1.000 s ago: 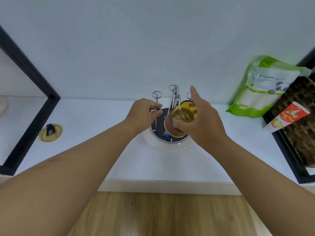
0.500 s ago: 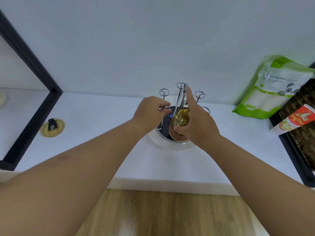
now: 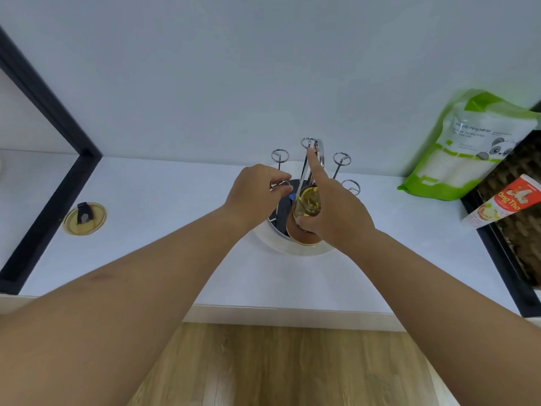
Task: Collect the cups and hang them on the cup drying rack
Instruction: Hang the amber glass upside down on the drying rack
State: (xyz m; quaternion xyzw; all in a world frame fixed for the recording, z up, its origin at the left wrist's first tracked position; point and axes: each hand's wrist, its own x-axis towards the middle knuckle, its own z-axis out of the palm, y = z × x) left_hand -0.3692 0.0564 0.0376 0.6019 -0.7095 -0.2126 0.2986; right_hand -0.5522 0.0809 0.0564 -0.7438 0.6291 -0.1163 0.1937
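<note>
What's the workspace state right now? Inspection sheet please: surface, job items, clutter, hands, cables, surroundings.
Surface: white counter, wood floor below.
Job's things: amber glass cup over the cup drying rack; several looped pegs bare.
Clutter: round yellow lid at left; green pouch and red tube at right.
Hands: left hand pinches a rack peg; right hand grips the cup, index finger straight.
Cables: nothing seen.
Surroundings: pale wall, black frame at left, woven basket at right.

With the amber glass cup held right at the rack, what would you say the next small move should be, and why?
Probably ease the amber glass cup down over a prong of the cup drying rack. The right hand holds it mouth-down just above the rack's base, and the left hand pinches a prong, seemingly steadying the rack. Whether the cup is already seated cannot be told.
</note>
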